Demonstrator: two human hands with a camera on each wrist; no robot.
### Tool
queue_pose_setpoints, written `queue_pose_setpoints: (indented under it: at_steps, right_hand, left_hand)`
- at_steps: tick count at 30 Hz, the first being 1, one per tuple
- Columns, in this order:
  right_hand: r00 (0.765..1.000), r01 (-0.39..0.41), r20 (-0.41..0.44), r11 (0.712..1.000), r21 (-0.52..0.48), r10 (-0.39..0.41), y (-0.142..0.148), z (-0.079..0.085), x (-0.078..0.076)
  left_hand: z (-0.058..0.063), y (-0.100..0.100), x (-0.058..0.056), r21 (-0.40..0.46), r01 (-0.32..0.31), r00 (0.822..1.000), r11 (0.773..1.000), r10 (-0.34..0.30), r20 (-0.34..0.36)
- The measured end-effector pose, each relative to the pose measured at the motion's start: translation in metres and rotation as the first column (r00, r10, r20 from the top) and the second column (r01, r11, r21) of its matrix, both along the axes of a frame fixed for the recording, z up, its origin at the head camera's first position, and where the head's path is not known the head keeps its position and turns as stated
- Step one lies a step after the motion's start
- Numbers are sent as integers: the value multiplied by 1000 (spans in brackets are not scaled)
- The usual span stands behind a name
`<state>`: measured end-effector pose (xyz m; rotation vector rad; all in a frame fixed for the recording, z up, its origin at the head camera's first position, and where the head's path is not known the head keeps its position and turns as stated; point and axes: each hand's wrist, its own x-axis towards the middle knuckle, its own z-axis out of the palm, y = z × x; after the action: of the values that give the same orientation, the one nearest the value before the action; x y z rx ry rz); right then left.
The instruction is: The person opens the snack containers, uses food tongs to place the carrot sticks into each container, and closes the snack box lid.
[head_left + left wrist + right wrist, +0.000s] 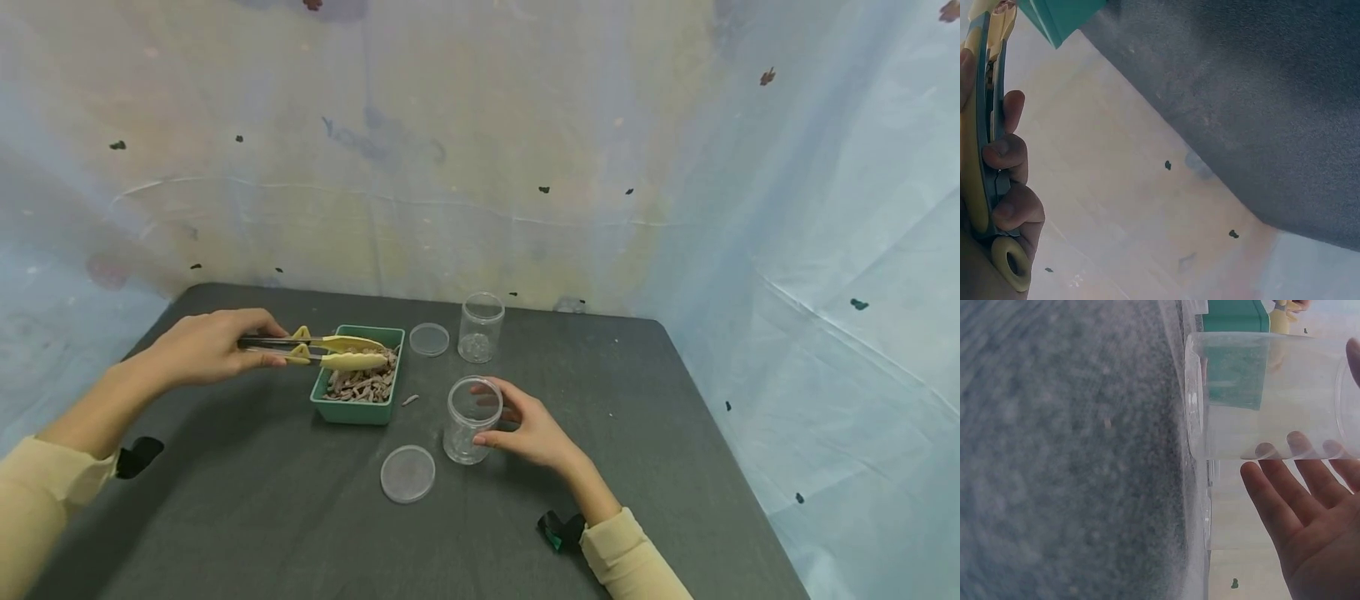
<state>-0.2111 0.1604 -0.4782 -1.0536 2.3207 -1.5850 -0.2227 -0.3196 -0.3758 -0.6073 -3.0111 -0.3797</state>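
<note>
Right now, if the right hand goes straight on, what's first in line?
The near clear jar, in the grip of the right hand; any gap to the palm is hard to judge.

- Left hand [213,346]: fingers curled in a grip; left forearm [101,408] extended over the worktop's [637,417] left edge.
- Right hand [528,425]: thumb and fingers parted; right forearm [588,487] slanting, inside the right edge.

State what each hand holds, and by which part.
Left hand: tongs, by the handles. Right hand: nearer jar, around its side.
</note>
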Motion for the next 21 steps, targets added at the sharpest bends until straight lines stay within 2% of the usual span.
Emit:
queue_pose_setpoints:
  at_steps: [8,21]
  right_hand:
    - [1000,-4,-1,1000,-3,4,0,0,-1]
    - [1000,-4,5,1000,-5,4,1,-1,-2]
  left_hand:
    - [6,0,1,39,-16,1000,999,17,-23]
    - [10,-3,7,82,-65,998,994,66,-5]
